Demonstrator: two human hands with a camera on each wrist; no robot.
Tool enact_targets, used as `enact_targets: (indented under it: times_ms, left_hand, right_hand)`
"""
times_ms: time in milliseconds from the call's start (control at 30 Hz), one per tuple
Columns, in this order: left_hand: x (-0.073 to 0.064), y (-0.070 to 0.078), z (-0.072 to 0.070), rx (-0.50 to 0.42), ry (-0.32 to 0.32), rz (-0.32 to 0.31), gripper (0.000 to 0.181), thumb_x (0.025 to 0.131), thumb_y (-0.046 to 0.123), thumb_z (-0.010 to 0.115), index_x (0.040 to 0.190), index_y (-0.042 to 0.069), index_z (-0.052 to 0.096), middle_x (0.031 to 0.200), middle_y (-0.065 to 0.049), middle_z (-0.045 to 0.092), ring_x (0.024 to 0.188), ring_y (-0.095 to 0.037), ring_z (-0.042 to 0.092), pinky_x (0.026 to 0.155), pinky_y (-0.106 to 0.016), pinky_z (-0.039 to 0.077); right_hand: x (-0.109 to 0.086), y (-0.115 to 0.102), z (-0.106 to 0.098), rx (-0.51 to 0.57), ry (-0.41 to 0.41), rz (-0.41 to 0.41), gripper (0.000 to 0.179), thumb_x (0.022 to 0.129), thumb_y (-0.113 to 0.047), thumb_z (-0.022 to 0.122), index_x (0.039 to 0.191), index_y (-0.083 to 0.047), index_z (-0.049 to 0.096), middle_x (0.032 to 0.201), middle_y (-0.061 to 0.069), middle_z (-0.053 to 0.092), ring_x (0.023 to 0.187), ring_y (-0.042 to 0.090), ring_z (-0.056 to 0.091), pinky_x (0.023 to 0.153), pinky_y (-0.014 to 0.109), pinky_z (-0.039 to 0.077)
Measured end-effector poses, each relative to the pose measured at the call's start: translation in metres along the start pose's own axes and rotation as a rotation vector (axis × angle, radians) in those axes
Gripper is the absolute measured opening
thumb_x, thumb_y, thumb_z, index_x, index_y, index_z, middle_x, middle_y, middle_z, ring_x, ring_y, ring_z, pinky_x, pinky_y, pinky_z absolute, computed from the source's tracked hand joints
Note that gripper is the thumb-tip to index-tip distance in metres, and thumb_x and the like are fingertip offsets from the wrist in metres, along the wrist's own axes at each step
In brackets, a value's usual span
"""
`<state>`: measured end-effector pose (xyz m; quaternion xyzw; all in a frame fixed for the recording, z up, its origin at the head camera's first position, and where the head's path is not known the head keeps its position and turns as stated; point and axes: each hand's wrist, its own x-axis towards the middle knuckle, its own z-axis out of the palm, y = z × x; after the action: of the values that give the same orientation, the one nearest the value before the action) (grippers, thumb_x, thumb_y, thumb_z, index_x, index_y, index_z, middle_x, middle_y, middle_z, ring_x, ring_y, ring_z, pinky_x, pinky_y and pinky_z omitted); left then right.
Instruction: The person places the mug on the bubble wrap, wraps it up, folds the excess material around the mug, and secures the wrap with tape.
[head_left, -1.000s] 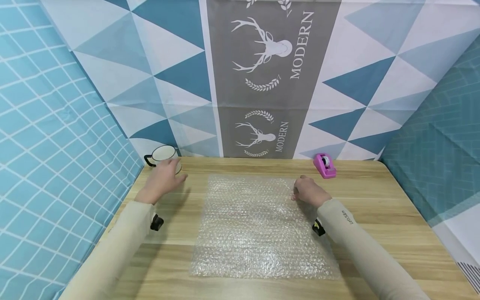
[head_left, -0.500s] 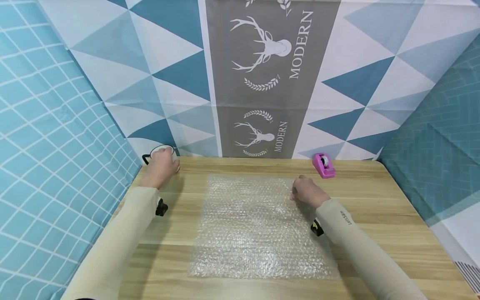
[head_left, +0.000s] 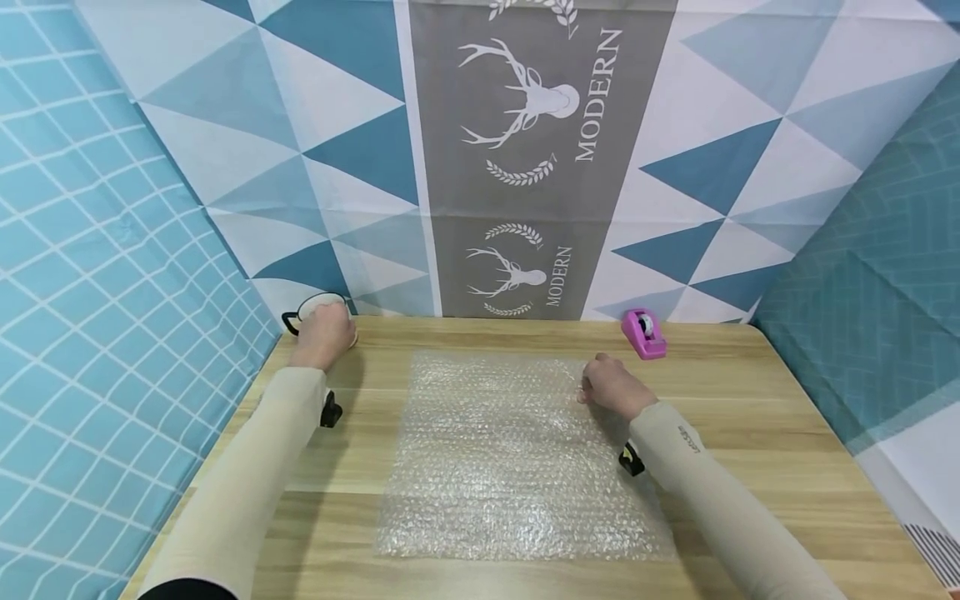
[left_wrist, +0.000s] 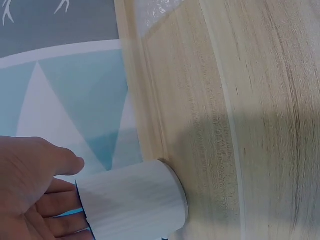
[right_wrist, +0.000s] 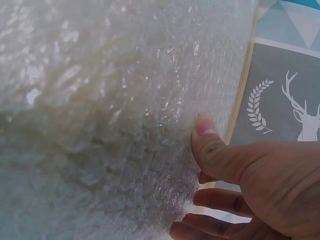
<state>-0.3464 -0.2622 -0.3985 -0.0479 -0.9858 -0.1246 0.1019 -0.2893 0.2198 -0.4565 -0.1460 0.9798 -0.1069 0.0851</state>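
Observation:
A white mug (head_left: pixel 309 305) with a dark rim and dark handle stands at the table's back left corner. My left hand (head_left: pixel 324 335) is at its mouth. From the left wrist, the mug's side (left_wrist: pixel 132 202) shows, with the thumb beside the rim and the other fingertips hidden by the mug; whether they grip it I cannot tell. A clear bubble wrap sheet (head_left: pixel 517 467) lies flat across the table's middle. My right hand (head_left: pixel 613 386) pinches its right edge near the far corner, thumb on top and fingers at the edge.
A pink tape dispenser (head_left: pixel 643 333) stands at the back right, beyond my right hand. The wooden table (head_left: pixel 757 467) ends against a patterned cloth (head_left: pixel 510 183) behind. A blue gridded cloth (head_left: pixel 120 317) hangs along the left side.
My left hand has moved from beside the mug onto its rim, covering more of it. The right hand keeps its place on the bubble wrap, which lies as before.

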Motion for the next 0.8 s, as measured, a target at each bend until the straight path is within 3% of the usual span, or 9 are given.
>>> enact_targets:
  times_ms: [100,267,567,800]
  left_hand:
    - [0.000,0.000,0.000,0.021,-0.004,-0.016,0.029,0.097,0.003,0.047,0.070,-0.002,0.056,0.067,-0.024,0.060,0.054,-0.033,0.058,0.049,-0.051,0.051]
    - [-0.004,-0.001,0.000,0.052,0.002,-0.021,0.021,0.100,0.007,0.059,0.088,-0.009,0.065,0.081,-0.032,0.067,0.065,-0.044,0.069,0.056,-0.057,0.058]
    - [-0.012,-0.005,-0.001,0.089,0.032,0.029,0.009,0.093,-0.002,0.070,0.092,-0.010,0.067,0.090,-0.032,0.071,0.078,-0.048,0.071,0.066,-0.059,0.060]
    - [-0.016,-0.011,0.001,0.087,0.032,0.051,0.006,0.094,-0.004,0.068,0.093,-0.009,0.068,0.090,-0.031,0.071,0.077,-0.046,0.071,0.060,-0.057,0.059]
  right_hand:
    - [0.000,-0.001,0.000,-0.004,0.007,-0.004,0.015,0.088,-0.019,0.081,0.082,-0.007,0.076,0.088,0.009,0.063,0.084,0.023,0.059,0.083,0.044,0.057]
    - [0.000,-0.002,0.001,-0.004,0.004,-0.009,0.015,0.088,-0.019,0.081,0.081,-0.007,0.075,0.088,0.009,0.062,0.084,0.024,0.059,0.081,0.043,0.057]
    - [0.001,0.000,-0.001,-0.012,0.005,-0.006,0.016,0.088,-0.019,0.081,0.081,-0.006,0.075,0.088,0.009,0.062,0.082,0.023,0.059,0.081,0.043,0.057]
    - [0.001,-0.001,0.001,-0.008,-0.007,0.010,0.016,0.089,-0.019,0.080,0.083,-0.005,0.075,0.093,0.013,0.062,0.083,0.025,0.060,0.084,0.046,0.058]
